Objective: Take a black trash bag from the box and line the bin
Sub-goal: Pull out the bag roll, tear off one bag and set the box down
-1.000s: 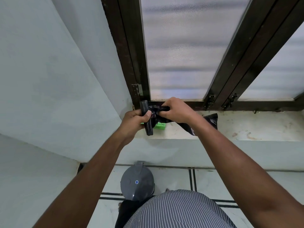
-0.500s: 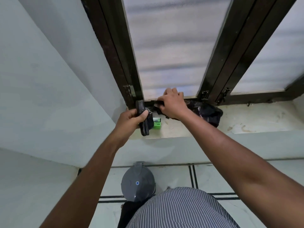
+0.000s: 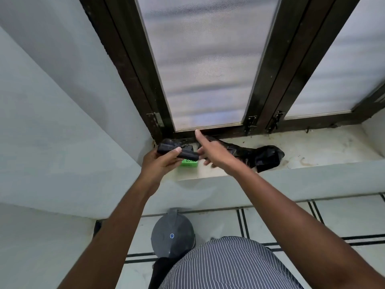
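- Nearest the camera: a striped shirt (image 3: 227, 265) fills the bottom centre of the view, with a tiled floor (image 3: 343, 217) marked by dark double lines beyond it.
- A grey round-lidded bin (image 3: 171, 236) stands on the floor close to the wall, directly below the window sill (image 3: 312, 151); its lid is closed and bears a small blue dot.
- Both bare forearms reach up and forward from the lower corners to the sill.
- Left hand (image 3: 160, 161): fingers curled shut around a roll of black trash bags (image 3: 177, 152), thumb pressed on top. The roll lies roughly level, held just above the sill's left end.
- Green box (image 3: 188, 163): sits on the sill near its front edge, immediately under the roll and partly hidden by it and the left hand's fingers. The print on it is too small to read.
- Right hand (image 3: 212, 150): open, fingers spread, index finger stretched toward the window frame (image 3: 268, 65). It grips nothing; whether its palm rests on the bag beneath cannot be determined.
- Loose black trash bag (image 3: 258, 156): drawn out in a crumpled strip along the sill, running from the roll under the right hand to a bunched end on the right.
- Farthest: dark frame with frosted panes and latches at its base.
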